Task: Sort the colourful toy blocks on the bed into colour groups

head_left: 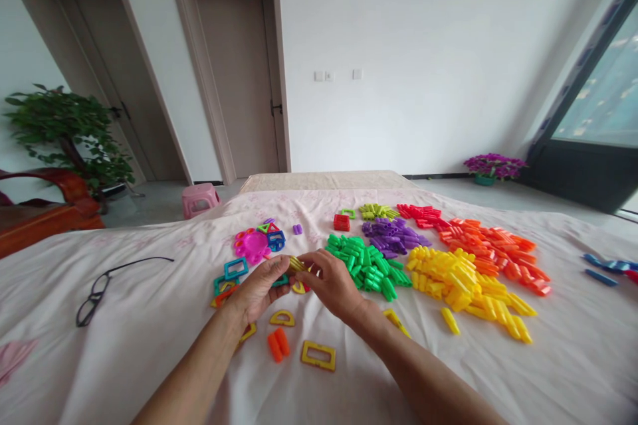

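Observation:
Both hands meet over the middle of the cloth-covered table. Between them is a small stack of yellow magnetic tiles, partly covered by fingers. My left hand grips its left side, thumb on top. The fingers of my right hand pinch it from the right. Under and beside my left hand lie loose frame-shaped tiles, among them a blue tile. Nearer to me rest a yellow half-round tile, two orange plastic pieces and a yellow rectangular tile. A stack of red tiles stands beyond my hands.
To the right spread piles of green pieces, purple pieces, yellow pieces and orange-red pieces. A pink flower-like piece is at the left, glasses farther left. Beyond the table stands a pink stool.

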The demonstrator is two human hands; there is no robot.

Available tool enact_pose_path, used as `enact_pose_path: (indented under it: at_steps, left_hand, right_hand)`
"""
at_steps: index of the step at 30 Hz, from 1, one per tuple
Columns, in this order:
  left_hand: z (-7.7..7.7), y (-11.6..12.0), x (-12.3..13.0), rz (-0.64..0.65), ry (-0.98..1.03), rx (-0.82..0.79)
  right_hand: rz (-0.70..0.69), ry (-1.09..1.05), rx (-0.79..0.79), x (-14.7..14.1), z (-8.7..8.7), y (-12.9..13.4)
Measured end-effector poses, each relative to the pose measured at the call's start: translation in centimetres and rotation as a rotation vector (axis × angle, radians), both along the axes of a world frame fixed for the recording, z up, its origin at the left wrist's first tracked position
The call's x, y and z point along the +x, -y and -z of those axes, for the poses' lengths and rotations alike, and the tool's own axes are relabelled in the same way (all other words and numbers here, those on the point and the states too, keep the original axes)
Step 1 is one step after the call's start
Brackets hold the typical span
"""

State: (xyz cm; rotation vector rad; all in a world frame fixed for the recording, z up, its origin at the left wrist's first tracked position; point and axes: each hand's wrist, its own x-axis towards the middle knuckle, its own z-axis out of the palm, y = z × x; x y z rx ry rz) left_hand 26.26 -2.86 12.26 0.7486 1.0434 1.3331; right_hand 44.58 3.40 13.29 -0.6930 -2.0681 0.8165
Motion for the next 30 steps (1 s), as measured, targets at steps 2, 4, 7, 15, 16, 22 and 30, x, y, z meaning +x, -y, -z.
enact_pose_path:
  at_steps: [2, 4, 7, 15, 16, 22, 30]
  left_hand:
    - [-0.1, 0.1, 0.3, 0.015, -0.039, 0.000]
    - [-0.3, 0.1, 0.6, 0.015, -0.096, 0.002]
    - [-0.5, 0.2, 0.8, 0.016, -0.178, 0.010]
    - [0.6, -0.9, -1.5, -0.267, 0.020, -0.090]
    - [0.8, -1.2, -1.9, -0.296, 0.072, -0.108]
    - [1.6, -2.1, -2.8, -0.328, 0.301, -0.144]
    - [1.9, -1.7, -2.4, -0.365, 0.217, -0.092]
  right_hand:
    - [0.021, 0.010, 0.004, -0.2, 0.4, -0.1]
    - [0.022, 0.004, -0.032, -0.3, 0.8, -0.2]
    - [-0.051, -0.023, -0.155, -0.3, 1.2, -0.6]
    - [0.105, -0.225, -0.423, 2.3, -0.2, -4.3]
    - [0.137, -0.246, -0.436, 2.9, -0.5, -5.1]
    - [0.256, 0.006, -0.279, 4.5, -1.8, -11.3]
    - [0.425, 0.573, -0.096, 0.6, -1.9, -17.9]
